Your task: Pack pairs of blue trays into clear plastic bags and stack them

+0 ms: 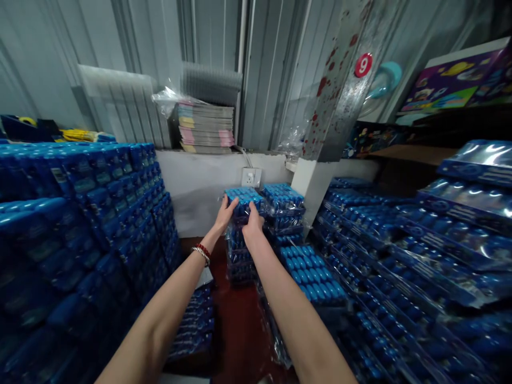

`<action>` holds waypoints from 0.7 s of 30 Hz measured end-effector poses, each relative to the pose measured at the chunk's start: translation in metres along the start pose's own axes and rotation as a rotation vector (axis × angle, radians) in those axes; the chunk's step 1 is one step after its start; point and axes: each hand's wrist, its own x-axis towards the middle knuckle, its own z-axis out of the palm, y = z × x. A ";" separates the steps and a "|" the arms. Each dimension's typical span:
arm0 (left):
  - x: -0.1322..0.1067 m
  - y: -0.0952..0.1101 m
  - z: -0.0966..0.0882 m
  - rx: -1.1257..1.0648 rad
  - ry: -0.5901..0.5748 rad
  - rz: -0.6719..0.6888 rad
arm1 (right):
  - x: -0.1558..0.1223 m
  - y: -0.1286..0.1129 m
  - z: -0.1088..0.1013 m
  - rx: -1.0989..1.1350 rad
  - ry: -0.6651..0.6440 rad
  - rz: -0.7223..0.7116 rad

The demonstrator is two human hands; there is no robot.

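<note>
Both my arms reach forward to a clear-wrapped pack of small blue-capped containers at the top of a stack against the low white wall. My left hand grips its left side, thumb toward the front. At the front right, my right hand presses its fingers on the same pack. Similar wrapped packs stand beneath it, and I cannot tell whether the top one is lifted off them. Close on the right is another stack of wrapped packs. The undersides of my fingers are partly hidden.
Tall piles of blue containers rise on the left, and stacked blue packs fill the right. A lower pack sits near my right forearm. Behind are a wall socket, a paper stack and a metal post.
</note>
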 end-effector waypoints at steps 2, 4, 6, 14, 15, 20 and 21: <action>0.011 -0.006 0.000 -0.049 -0.035 -0.045 | 0.008 0.008 -0.006 -0.086 -0.096 0.041; 0.014 -0.011 -0.001 -0.046 -0.076 -0.010 | 0.014 0.017 -0.014 -0.141 -0.149 0.044; 0.014 -0.014 -0.001 -0.036 -0.112 0.039 | 0.017 0.024 -0.024 -0.158 -0.159 0.008; -0.006 -0.022 -0.007 -0.141 0.053 0.126 | -0.012 0.062 -0.103 -0.306 -0.395 -0.177; -0.015 -0.027 -0.014 -0.184 0.117 0.118 | -0.020 0.076 -0.124 -0.344 -0.428 -0.167; -0.122 -0.083 -0.070 -0.237 0.339 -0.313 | -0.060 0.182 -0.244 -0.648 -0.337 0.266; -0.154 -0.097 -0.079 -0.182 0.374 -0.466 | -0.064 0.204 -0.259 -0.701 -0.284 0.359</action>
